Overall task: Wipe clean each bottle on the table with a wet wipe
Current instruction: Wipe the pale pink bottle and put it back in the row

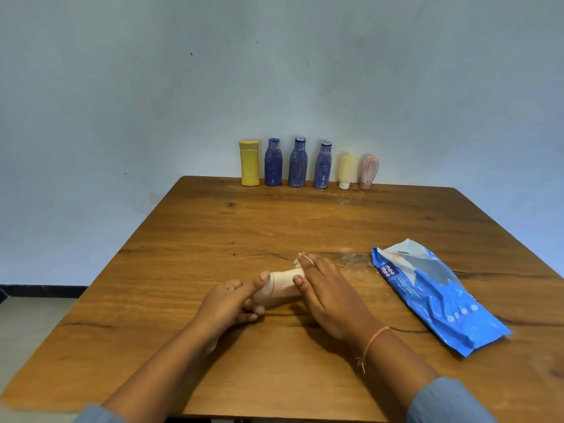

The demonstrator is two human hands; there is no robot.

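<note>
Pale pink bottle (pixel 276 290) lying on its side near the middle of the wood surface (pixel 213 233), caught btwn both hands. Left hand (pixel 232 303) grips the bottle's near-left end, thumb stretched over the top, fingers curled underneath. Right hand (pixel 326 297) sits on the bottle's right end, thumb pressed on its side, fingers closed over a white wet wipe (pixel 300 260) that pokes out at the fingertips; wipe looks wrapped round that end, though how much it covers I can't tell. Thin orange thread bracelet (pixel 374 341) on the right wrist, blue sleeves at the bottom corners of the view. To the right of the hands, near but apart: blue wipes pack (pixel 433 294), lying flat, angled twd the near-right edge. Along the far edge, upright in a row against the wall, well apart from the hands: yellow bottle (pixel 249 163) on the left, then three blue bottles (pixel 273 162), (pixel 298 162), (pixel 322 165), then a cream tube (pixel 347 170) standing on its cap and a pink tube (pixel 368 170) also cap-down. Faint white smears on the wood near the tubes and just beyond the right hand. Nothing stands btwn the hands and the row; wide bare wood there and to the left. Near edge runs just under the forearms, left edge slants away, right side partly taken up by the pack.
</note>
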